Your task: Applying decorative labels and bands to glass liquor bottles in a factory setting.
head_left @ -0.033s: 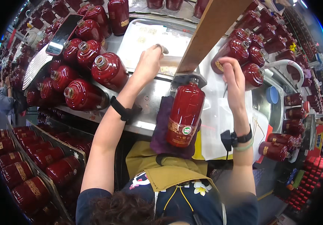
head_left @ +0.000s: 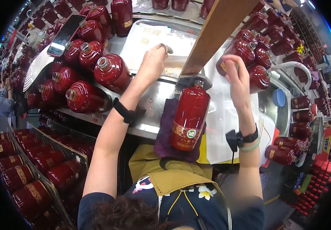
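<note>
Head view: one red bottle (head_left: 189, 117) is lain on a purple cloth (head_left: 164, 134) at the near edge of the steel bench (head_left: 156, 97), its neck set under a wooden beam (head_left: 215, 30). The left hand (head_left: 152, 63) is stretched over a white sheet (head_left: 150, 40), fingers pinched on a small label (head_left: 168, 48). The right hand (head_left: 237, 73) is closed around something small; what it is cannot be told. About nine capless bottles (head_left: 96, 65) are clustered to the left. Five more are lain in a crate (head_left: 27, 172) below.
</note>
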`<state>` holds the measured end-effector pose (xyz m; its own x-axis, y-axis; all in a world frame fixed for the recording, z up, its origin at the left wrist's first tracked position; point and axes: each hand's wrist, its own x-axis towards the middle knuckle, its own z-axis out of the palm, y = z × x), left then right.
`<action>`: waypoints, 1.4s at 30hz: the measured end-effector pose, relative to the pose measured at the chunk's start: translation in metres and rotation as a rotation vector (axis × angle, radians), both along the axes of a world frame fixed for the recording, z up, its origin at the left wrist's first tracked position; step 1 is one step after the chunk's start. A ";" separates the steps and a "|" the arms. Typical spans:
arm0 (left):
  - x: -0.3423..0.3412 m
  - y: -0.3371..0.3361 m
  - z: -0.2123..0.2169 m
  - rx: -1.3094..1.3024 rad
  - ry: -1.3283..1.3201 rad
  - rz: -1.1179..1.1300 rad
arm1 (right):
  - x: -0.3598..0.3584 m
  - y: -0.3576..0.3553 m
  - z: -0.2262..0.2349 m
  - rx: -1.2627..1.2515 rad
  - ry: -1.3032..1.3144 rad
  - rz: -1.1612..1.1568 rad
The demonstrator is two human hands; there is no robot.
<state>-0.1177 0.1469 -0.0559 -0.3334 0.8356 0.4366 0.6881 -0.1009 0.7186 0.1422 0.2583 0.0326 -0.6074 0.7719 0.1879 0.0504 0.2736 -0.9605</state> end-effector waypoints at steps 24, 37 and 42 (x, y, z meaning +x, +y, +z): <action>0.029 -0.036 0.008 -0.158 0.001 0.092 | -0.029 0.009 0.043 0.359 0.053 -0.213; 0.032 -0.033 -0.006 -0.262 0.116 -0.061 | 0.233 -0.105 0.062 0.288 0.012 -1.041; 0.015 -0.032 -0.004 -0.237 0.178 -0.011 | 0.372 -0.167 0.059 0.501 -0.342 -1.653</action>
<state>-0.1032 0.1151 -0.0597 -0.2600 0.9242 0.2799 0.8049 0.0473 0.5915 0.5140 0.0913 0.0912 0.6214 0.4769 0.6217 0.7180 -0.0290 -0.6955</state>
